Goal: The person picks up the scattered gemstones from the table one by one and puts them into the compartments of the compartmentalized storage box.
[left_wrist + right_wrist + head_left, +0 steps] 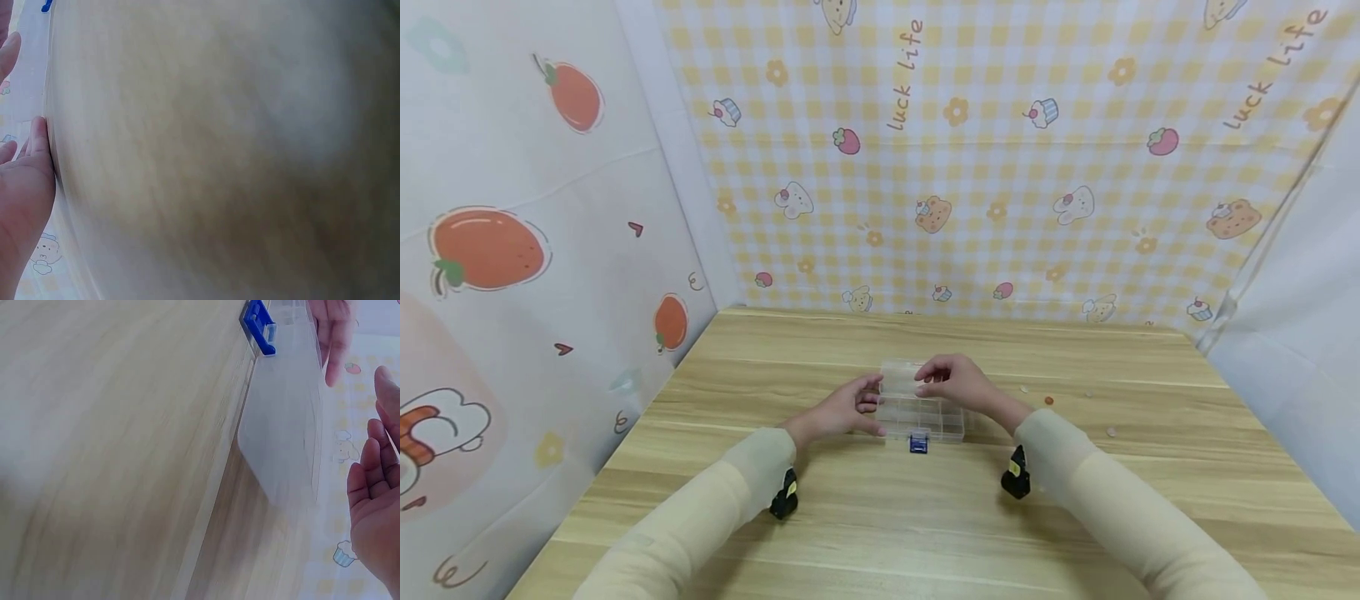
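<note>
A clear plastic compartment box (920,414) lies on the table with its lid (895,377) raised or laid back at the far side. A blue latch (918,443) sits at the front; the right wrist view also shows this blue latch (257,328). At the box's left side is my left hand (847,407), its fingers loosely spread along the edge. Over the back of the box hovers my right hand (958,383), fingers bent and thumb apart. In the right wrist view, that right hand (378,487) shows nothing between its fingers.
Right of the box lie a small orange-brown piece (1048,401) and a few pale pieces, one a pale disc (1112,432). A patterned cloth (970,167) hangs behind the wooden table (865,517).
</note>
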Demonstrator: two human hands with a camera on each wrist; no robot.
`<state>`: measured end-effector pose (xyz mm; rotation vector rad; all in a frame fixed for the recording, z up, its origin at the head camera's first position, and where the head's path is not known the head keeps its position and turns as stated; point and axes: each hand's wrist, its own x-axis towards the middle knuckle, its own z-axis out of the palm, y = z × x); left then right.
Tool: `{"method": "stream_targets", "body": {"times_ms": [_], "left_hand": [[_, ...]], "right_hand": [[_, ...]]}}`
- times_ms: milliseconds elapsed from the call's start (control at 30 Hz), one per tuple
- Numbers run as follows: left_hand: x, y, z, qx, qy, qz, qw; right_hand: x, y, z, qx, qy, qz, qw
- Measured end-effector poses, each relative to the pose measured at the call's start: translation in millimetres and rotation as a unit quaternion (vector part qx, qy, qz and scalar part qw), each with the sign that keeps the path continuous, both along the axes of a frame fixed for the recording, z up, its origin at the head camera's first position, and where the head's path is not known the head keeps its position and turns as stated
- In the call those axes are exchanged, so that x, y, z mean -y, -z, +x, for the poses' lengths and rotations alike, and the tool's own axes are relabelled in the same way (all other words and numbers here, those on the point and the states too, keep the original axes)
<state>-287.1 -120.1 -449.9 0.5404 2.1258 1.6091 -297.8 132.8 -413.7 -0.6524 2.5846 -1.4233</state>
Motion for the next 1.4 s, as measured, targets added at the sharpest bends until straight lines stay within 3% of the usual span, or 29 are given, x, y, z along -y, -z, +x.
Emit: {"method": "stream_targets", "body": {"times_ms": [333, 567, 667, 833, 1400], "left_hand": [[2, -0.8, 0.4, 0.002, 0.003, -0.003, 1.0000], [1, -2.0, 0.8, 0.002, 0.005, -0.006, 1.0000], [0, -3.2, 1.6, 0.002, 0.006, -0.008, 0.9999], [0, -2.9, 1.9, 0.003, 0.005, -0.009, 0.9999], [1, -1.9, 1.1, 0.003, 0.002, -0.009, 0.9999]], "right_hand": [[-29, -6.2, 10.4, 0.001, 0.017, -0.015, 1.000], [-43, -31.1, 34.9, -0.008, 0.021, -0.019, 1.000], [-53, -29.1, 37.7, 0.001, 0.034, -0.020, 0.999], [-79, -9.6, 29.7, 0.001, 0.047, -0.035, 0.998], [-150, -2.7, 43.8, -0.011, 0.084, -0.030, 0.996]]}}
